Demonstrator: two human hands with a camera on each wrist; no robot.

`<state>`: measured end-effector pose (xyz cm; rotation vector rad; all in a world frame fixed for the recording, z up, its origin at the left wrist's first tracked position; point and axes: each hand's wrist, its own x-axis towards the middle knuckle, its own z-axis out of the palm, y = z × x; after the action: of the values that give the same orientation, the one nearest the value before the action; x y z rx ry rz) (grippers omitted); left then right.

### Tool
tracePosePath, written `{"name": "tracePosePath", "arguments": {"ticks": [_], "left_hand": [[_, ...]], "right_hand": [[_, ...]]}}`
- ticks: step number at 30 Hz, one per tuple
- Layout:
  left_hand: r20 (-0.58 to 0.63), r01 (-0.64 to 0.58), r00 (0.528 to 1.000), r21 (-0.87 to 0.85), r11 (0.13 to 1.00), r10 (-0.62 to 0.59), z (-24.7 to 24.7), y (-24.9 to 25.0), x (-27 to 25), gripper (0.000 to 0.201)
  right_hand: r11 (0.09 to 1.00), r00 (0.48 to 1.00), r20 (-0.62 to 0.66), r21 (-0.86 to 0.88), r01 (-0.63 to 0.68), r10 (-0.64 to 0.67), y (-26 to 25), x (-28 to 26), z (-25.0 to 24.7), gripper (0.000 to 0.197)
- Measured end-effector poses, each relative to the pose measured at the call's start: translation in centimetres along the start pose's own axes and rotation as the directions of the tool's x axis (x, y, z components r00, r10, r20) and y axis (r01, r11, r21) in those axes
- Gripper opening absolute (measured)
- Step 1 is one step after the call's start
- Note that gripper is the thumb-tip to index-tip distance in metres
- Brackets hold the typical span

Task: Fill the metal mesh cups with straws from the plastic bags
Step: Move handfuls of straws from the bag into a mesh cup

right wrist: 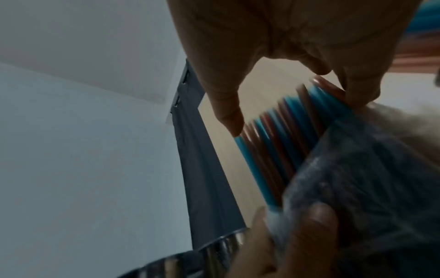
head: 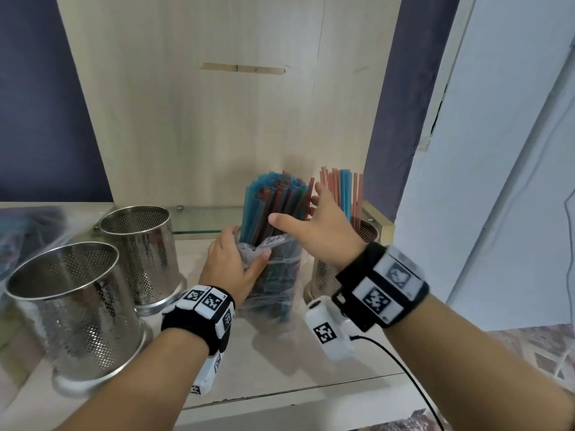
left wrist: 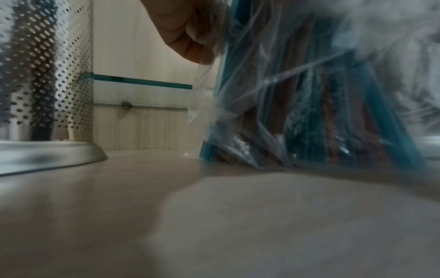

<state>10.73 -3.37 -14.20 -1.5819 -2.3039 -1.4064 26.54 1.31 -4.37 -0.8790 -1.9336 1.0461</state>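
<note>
A clear plastic bag [head: 280, 275] of blue and red straws [head: 273, 200] stands upright on the counter. My left hand [head: 247, 247] grips the bag's left side near its opening, thumb on the front; its fingers [left wrist: 185, 37] pinch the plastic [left wrist: 309, 112]. My right hand [head: 298, 211] is spread open around the straw tops, and its fingers [right wrist: 226, 109] touch the straws [right wrist: 285, 135] above the bag [right wrist: 369, 178]. Two empty metal mesh cups [head: 71, 309] [head: 143, 253] stand at the left. A third cup [head: 367, 234], behind my right wrist, holds straws [head: 342, 188].
More bagged straws [head: 28, 231] lie blurred at the far left. A glass shelf [head: 202, 223] and a wooden back panel [head: 217, 119] close the back. A white wall [head: 497, 181] is at the right. The counter's front edge [head: 280, 396] runs under my wrists, with a black cable [head: 404, 374].
</note>
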Motion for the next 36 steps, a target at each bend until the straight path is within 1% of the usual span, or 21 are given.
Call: {"name": "tracePosePath", "arguments": {"ticks": [3,6,8,9,10,12,13,14,15,17,19,21,24,26,28,29,30,31,33,36], "left_hand": [[-0.003,0.013,1.000,0.002,1.000,-0.013,0.0,0.0,0.1,0.079],[-0.012,0.013,1.000,0.007,1.000,-0.013,-0.1,-0.1,0.2,0.079],[-0.020,0.014,1.000,0.003,1.000,-0.014,-0.1,-0.2,0.2,0.079],[-0.024,0.012,1.000,-0.001,1.000,-0.012,-0.2,-0.3,0.2,0.079],[-0.028,0.008,1.000,-0.006,1.000,-0.009,-0.2,-0.3,0.2,0.079],[-0.029,0.004,1.000,-0.020,1.000,-0.005,-0.2,-0.4,0.3,0.080],[-0.028,0.004,1.000,-0.028,1.000,-0.005,-0.2,-0.5,0.3,0.081],[-0.029,0.004,1.000,-0.037,0.999,-0.005,-0.2,-0.5,0.4,0.082],[-0.032,0.004,0.999,-0.050,0.999,-0.005,-0.2,-0.6,0.4,0.082],[-0.042,0.000,0.999,-0.080,0.997,-0.004,-0.2,-0.7,0.4,0.083],[-0.047,-0.004,0.999,-0.104,0.995,-0.001,-0.3,-0.9,0.4,0.085],[-0.047,-0.009,0.999,-0.123,0.992,0.004,-0.4,-1.1,0.5,0.088],[-0.064,-0.023,0.998,-0.137,0.990,0.014,-0.3,-1.1,0.5,0.089],[-0.078,-0.032,0.997,-0.134,0.990,0.022,-0.1,-1.1,0.5,0.090],[-0.089,-0.041,0.996,-0.128,0.991,0.030,0.0,-1.1,0.4,0.091],[-0.092,-0.045,0.995,-0.125,0.991,0.033,0.0,-1.1,0.4,0.091],[-0.091,-0.046,0.995,-0.123,0.991,0.035,0.1,-1.1,0.4,0.092],[-0.091,-0.047,0.995,-0.119,0.992,0.036,0.1,-1.2,0.4,0.092],[-0.096,-0.051,0.995,-0.115,0.992,0.040,0.1,-1.2,0.4,0.091],[-0.102,-0.047,0.994,-0.121,0.992,0.034,0.1,-1.2,0.4,0.090]], "right_hand": [[1.000,0.998,-0.056,0.017,0.005,-0.004,0.8,1.6,1.5,0.081],[0.999,0.997,-0.073,-0.021,-0.030,0.029,0.8,2.5,1.9,0.091],[0.998,0.996,-0.068,0.001,-0.057,0.057,0.8,2.9,2.1,0.097],[0.997,0.995,-0.065,0.020,-0.072,0.073,0.9,3.1,2.3,0.094],[0.996,0.995,-0.060,0.032,-0.081,0.082,1.1,3.3,2.4,0.084],[0.998,0.997,-0.045,0.015,-0.064,0.065,1.1,3.6,2.5,0.053],[0.999,0.998,-0.032,0.008,-0.050,0.050,1.0,3.7,2.5,0.043],[0.999,0.999,-0.014,0.005,-0.041,0.041,1.0,3.8,2.6,0.038],[0.999,0.999,-0.004,0.003,-0.038,0.038,1.0,3.9,2.6,0.037],[0.999,0.999,-0.009,0.004,-0.037,0.037,1.2,4.0,2.8,0.037],[0.999,0.999,-0.021,0.030,-0.027,0.028,1.3,3.9,3.0,0.031],[0.998,0.998,-0.056,0.058,-0.005,0.008,1.6,3.8,3.2,0.022],[0.996,0.989,-0.145,0.083,0.030,-0.018,2.0,3.7,3.7,0.007],[0.991,0.980,-0.195,0.128,0.050,-0.024,2.3,3.7,4.0,0.008],[0.982,0.972,-0.233,0.179,0.064,-0.021,2.7,3.8,4.2,0.014],[0.977,0.968,-0.251,0.199,0.070,-0.018,2.9,3.9,4.4,0.013],[0.976,0.963,-0.268,0.203,0.079,-0.023,3.0,4.0,4.5,0.008],[0.976,0.958,-0.286,0.196,0.094,-0.035,3.0,4.1,4.5,0.008],[0.979,0.946,-0.316,0.162,0.122,-0.065,2.9,4.3,4.5,0.017],[0.983,0.914,-0.381,0.059,0.176,-0.141,2.1,4.6,4.4,0.023]]}}
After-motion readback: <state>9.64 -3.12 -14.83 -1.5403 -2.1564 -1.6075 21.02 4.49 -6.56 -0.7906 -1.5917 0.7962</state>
